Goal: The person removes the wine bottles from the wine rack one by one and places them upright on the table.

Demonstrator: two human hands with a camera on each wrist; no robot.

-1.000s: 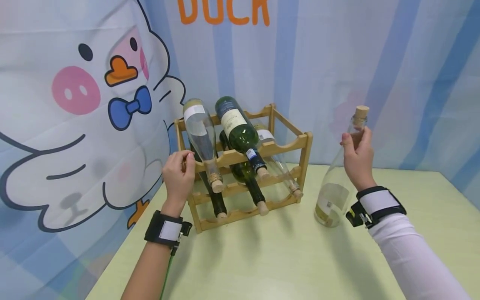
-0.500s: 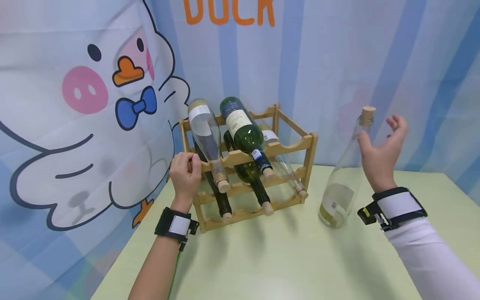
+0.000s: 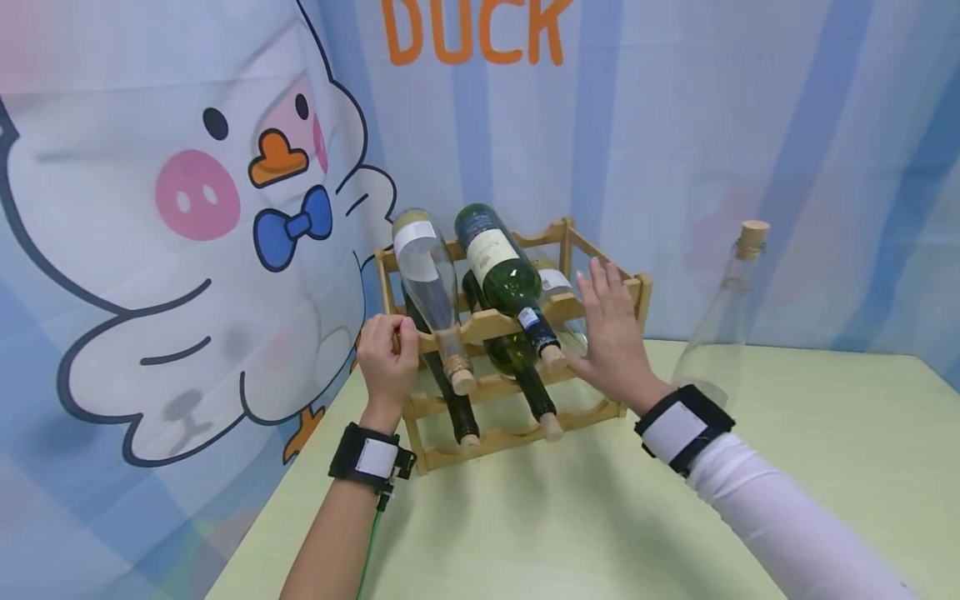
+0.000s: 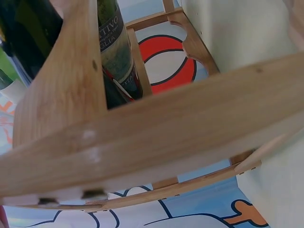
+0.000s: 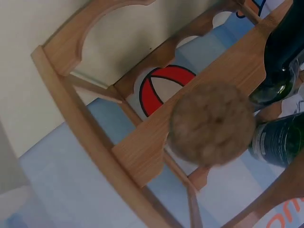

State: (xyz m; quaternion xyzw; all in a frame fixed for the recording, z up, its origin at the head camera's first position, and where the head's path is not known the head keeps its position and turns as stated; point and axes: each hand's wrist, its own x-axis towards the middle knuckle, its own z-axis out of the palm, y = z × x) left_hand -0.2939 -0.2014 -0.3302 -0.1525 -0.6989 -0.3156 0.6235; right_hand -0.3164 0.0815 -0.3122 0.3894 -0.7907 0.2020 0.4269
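Observation:
A wooden wine rack (image 3: 491, 325) holds several corked bottles lying neck-forward. My left hand (image 3: 387, 362) grips its front left top corner with curled fingers. In the upper row lie a clear bottle (image 3: 431, 287) and a green wine bottle (image 3: 510, 271). Dark necks poke out below, one belonging to a lower bottle (image 3: 534, 392). Over the rack's right front, my right hand (image 3: 617, 337) is spread with straight fingers, holding nothing; it partly hides another clear bottle (image 3: 555, 283). A blurred cork (image 5: 212, 124) fills the middle of the right wrist view.
Upright on the pale table (image 3: 840, 467), right of the rack, stands a corked clear bottle (image 3: 738, 292), its base partly behind my right wrist. A cartoon backdrop (image 3: 675, 125) hangs behind and along the left side.
My right hand has let go of the standing clear bottle and moved left to the rack. My left hand keeps its grip on the corner. The head view has shifted slightly.

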